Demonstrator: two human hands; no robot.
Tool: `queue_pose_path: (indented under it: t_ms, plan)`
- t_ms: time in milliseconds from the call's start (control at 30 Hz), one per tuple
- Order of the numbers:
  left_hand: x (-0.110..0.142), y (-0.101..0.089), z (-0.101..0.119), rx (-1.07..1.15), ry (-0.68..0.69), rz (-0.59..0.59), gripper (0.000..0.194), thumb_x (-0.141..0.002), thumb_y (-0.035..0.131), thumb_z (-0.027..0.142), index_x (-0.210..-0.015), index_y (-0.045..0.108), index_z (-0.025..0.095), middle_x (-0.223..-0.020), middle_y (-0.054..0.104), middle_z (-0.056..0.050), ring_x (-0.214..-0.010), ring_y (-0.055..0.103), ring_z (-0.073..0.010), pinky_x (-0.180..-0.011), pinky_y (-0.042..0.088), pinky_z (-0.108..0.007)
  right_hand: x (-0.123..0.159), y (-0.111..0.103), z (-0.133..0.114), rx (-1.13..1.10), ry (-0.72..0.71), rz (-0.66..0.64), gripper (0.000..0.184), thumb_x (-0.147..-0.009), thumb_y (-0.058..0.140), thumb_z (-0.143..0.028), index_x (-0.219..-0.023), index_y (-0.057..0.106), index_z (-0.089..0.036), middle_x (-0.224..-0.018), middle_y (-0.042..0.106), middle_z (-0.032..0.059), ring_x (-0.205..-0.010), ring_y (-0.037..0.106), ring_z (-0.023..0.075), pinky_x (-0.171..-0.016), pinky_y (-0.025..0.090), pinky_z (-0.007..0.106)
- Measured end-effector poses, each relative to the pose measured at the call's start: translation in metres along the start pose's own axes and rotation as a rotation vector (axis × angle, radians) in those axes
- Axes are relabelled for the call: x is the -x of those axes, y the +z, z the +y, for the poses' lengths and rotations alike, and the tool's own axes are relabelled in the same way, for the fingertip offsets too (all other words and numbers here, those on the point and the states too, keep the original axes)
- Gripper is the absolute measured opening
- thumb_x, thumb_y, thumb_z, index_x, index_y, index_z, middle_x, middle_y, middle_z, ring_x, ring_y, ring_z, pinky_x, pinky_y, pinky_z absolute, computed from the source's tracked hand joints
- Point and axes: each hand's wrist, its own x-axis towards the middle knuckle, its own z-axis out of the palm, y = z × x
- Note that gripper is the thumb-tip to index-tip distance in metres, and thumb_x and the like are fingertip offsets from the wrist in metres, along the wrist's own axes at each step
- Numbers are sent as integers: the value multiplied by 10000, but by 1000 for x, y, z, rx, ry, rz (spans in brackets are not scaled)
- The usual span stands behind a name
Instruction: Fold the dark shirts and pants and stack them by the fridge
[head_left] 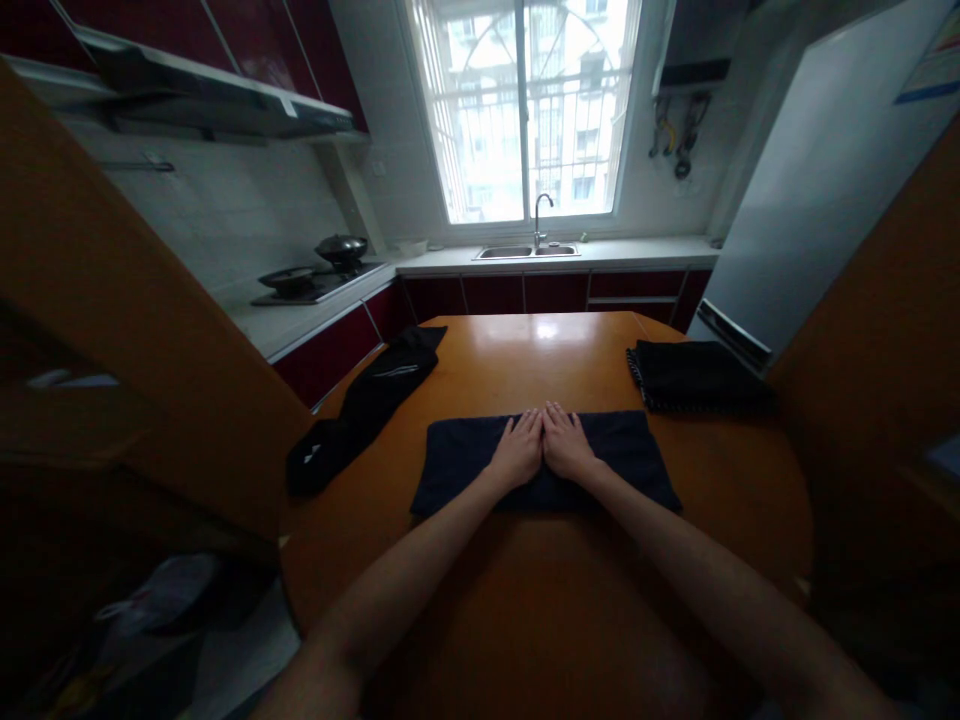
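A dark navy folded cloth (465, 460), perhaps a towel or garment, lies flat as a wide rectangle on the wooden table (525, 600). My left hand (517, 448) rests palm down on the middle of it, fingers stretched out. Beside it, my right hand (568, 444) lies flat on the same cloth, the two hands touching along their inner edges. Neither hand grips the fabric. The part of the cloth under the palms is hidden.
Black clothing (375, 400) with small white marks lies along the table's left side. A folded black cloth (697, 376) with a patterned edge sits at the right. Beyond are a sink (506, 253), a stove with pans (341, 248) and a fridge (817, 180).
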Motion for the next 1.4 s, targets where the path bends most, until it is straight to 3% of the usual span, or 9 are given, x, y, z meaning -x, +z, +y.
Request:
queue_pose_path:
  t_ms: [133,267,500,667,767,867,1067,1300,1400]
  plan:
    - [1,25,-7,-41,-16,-67,565,-1043,254,360,-1565,303,149,-1642,245,-101,-1522,199,-248,-1214,208,-471,1,22,14,5,46,-54,606,-994,297,-339,-1547,334,-93,-1631,263,142,-1514,205,264,-1209,131,517]
    - [22,17,-42,-59,-113,-81,666,-1029,224,574,-1577,290,202,-1648,222,-72,-1530,166,-261,-1223,154,-508,17,20,56,49,143,-23,668,-998,290,-475,-1558,314,-112,-1640,251,112,-1522,174,247,-1219,98,495]
    - [77,-4,-124,-122,-400,-32,674,-1037,221,525,-1587,233,135,-1645,212,-111,-1528,166,-272,-1214,156,-545,47,18,117,100,312,36,677,-1000,273,-503,-1566,295,-131,-1656,207,107,-1530,135,243,-1217,80,523]
    - [94,-17,-145,-95,-450,-34,603,-1047,216,428,-1562,291,126,-1626,246,-173,-1508,222,-319,-1163,229,-618,57,13,133,48,356,70,675,-1010,263,-485,-1555,300,-88,-1637,245,151,-1523,165,276,-1202,122,569]
    - [85,-26,-128,-114,-489,14,606,-1044,242,435,-1540,333,97,-1622,231,-211,-1511,184,-365,-1143,218,-663,57,3,123,79,370,184,631,-1022,257,-424,-1526,344,-55,-1615,283,191,-1518,173,299,-1191,67,612]
    - [62,-29,-84,-137,-301,105,588,-1045,272,426,-1541,337,117,-1630,238,-185,-1521,162,-344,-1177,161,-636,54,-6,92,99,277,303,594,-1022,263,-361,-1510,365,-39,-1610,289,204,-1523,154,290,-1199,35,588]
    - [5,1,18,11,13,-52,539,-1054,250,373,-1548,345,178,-1618,313,-94,-1513,230,-259,-1208,211,-526,52,9,38,-3,72,48,581,-1014,302,-360,-1527,371,-95,-1628,274,143,-1513,207,260,-1207,145,507]
    - [-1,30,24,24,64,-66,578,-1036,308,498,-1529,390,208,-1629,290,-71,-1529,162,-283,-1210,189,-555,63,11,86,2,258,2,616,-1011,351,-451,-1551,335,-156,-1648,215,122,-1527,149,274,-1201,74,584]
    - [1,28,20,27,61,-67,571,-1035,308,496,-1529,392,222,-1630,290,-63,-1527,172,-284,-1211,189,-554,61,2,110,-67,389,101,607,-995,389,-404,-1521,383,-100,-1624,275,166,-1504,224,312,-1192,170,576]
